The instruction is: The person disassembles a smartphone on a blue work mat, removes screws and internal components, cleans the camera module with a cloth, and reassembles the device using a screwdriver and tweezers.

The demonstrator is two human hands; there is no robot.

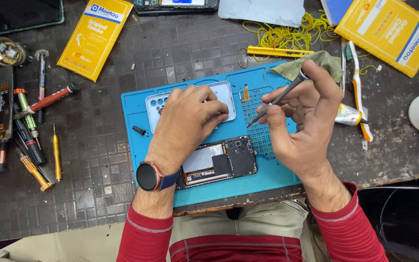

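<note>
The blue work mat lies on the dark tiled surface and serves as the reference for all positions below.

Left hand: rests palm-down on the pale phone back cover, which lies on the upper middle of the mat. The fingers are curled close together and press on the cover; the hand grips nothing else. A dark watch with an orange rim sits on this wrist, over the mat's lower left part.

Right hand: closed around a slim metal screwdriver, pinched between thumb and fingers. The tool slants down and to the left; its tip hangs over the gridded compartment area on the mat's right part, just right of the back cover. Whether the tip touches the mat cannot be told.

Opened phone: lies on the lower middle of the mat, internals facing up, between the two wrists. Neither hand touches it.

A small black screw-like part lies on the mat's left part.

Off the mat:
- Left: a row of screwdrivers with red, green and gold handles.
- Upper left: a yellow box.
- Upper right: a second yellow box, a tangle of yellow rubber bands and a green cloth overlapping the mat's top right corner.
- Right: a toothbrush and a small tube.
</note>
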